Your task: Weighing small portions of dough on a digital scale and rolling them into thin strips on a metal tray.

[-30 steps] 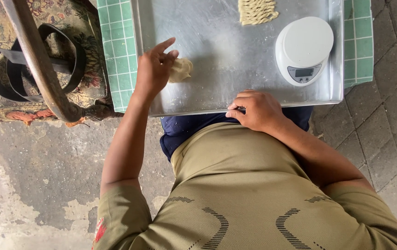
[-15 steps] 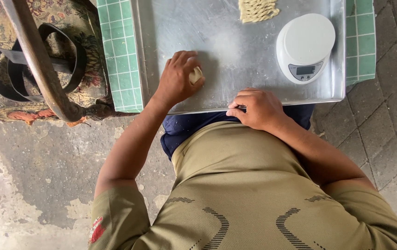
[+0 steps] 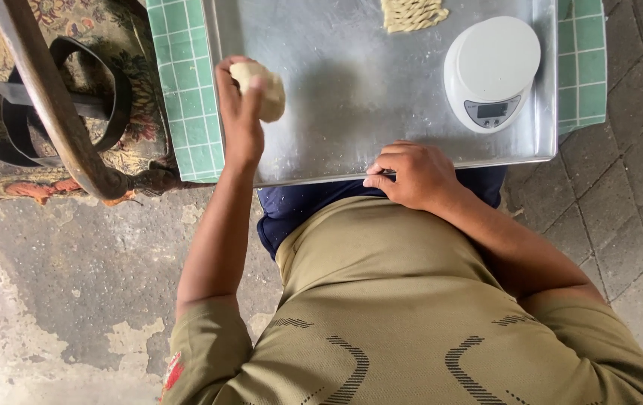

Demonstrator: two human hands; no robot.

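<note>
Holding a pale lump of dough [image 3: 260, 90] in my left hand [image 3: 240, 112], I have my fingers curled around it, lifted over the left edge of the metal tray [image 3: 351, 112], with my forearm stretched straight out from my side and the wrist slightly bent inward. My right hand [image 3: 415, 174] rests on the near rim of the tray, fingers loosely curled down against the edge, gripping nothing that I can make out, elbow tucked close to my body. A white round kitchen scale [image 3: 492, 71] sits on the tray's right side, and a braided strip of dough [image 3: 413, 13] lies at the far edge.
</note>
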